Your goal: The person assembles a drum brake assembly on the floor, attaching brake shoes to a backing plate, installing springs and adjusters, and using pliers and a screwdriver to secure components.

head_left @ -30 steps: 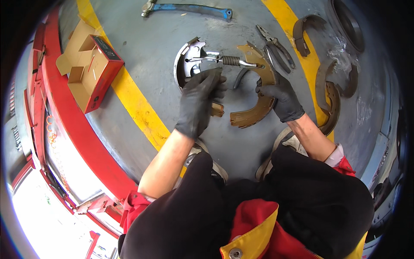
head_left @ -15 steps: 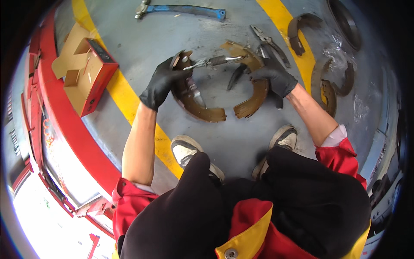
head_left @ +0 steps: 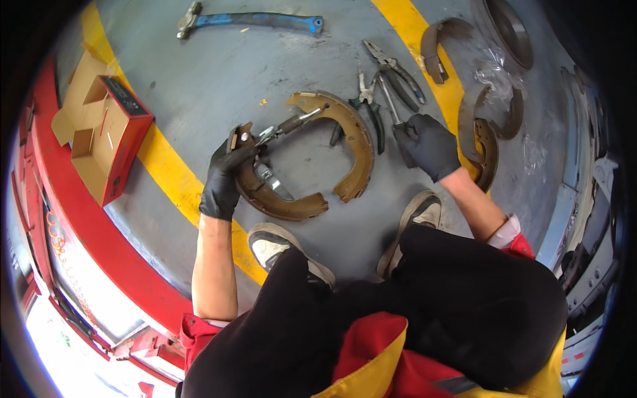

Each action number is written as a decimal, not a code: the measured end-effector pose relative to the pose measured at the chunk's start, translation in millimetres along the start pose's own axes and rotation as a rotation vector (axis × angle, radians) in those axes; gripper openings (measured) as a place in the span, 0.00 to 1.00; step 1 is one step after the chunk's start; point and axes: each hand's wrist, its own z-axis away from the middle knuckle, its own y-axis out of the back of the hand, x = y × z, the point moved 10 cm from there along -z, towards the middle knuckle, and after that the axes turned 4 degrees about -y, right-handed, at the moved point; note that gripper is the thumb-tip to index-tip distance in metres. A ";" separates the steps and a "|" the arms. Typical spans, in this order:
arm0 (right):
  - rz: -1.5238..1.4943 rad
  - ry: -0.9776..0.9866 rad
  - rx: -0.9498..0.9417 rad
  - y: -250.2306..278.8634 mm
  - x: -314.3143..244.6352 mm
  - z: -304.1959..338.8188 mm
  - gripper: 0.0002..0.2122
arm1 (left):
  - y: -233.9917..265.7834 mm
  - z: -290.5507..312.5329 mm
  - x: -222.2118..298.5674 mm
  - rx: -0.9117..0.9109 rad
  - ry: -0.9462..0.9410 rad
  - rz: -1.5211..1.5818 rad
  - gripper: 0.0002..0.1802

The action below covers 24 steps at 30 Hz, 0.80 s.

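In its black glove, my left hand (head_left: 227, 176) is closed on the upper end of a curved brown brake shoe (head_left: 282, 207). A metal adjuster rod (head_left: 292, 125) with a spring links this shoe to a second brake shoe (head_left: 358, 147), which lies over the floor to the right with no hand on it. A grey metal lever (head_left: 273, 180) sits inside the left shoe. My gloved right hand (head_left: 430, 147) is closed around a screwdriver (head_left: 390, 99), whose shaft points away from me; part of its handle is hidden. Two pairs of pliers (head_left: 373, 109) (head_left: 398, 74) lie beyond that hand.
A blue-handled hammer (head_left: 255, 21) lies at the far side. To the left, an opened red cardboard box (head_left: 123, 149) stands beside a red metal rail (head_left: 99, 199). More brake shoes (head_left: 434, 56), clear plastic wrap (head_left: 494, 79) and a brake drum (head_left: 507, 30) lie to the right.
My right hand has let go of the right brake shoe and taken hold of the screwdriver. My left hand still grips the left shoe, and the assembly appears lower and turned.
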 end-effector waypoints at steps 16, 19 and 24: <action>-0.146 0.175 0.314 -31.9 -17.5 -61.7 0.11 | 9.7 -7.1 -12.4 -0.016 -0.039 0.146 0.19; -0.864 -0.163 -0.237 -24.8 -14.2 -60.3 0.10 | 22.2 -0.1 -13.0 0.038 -0.060 0.130 0.17; -0.825 -0.250 -0.521 31.4 -16.9 -53.6 0.18 | 23.1 -8.8 -18.7 0.034 -0.058 0.150 0.16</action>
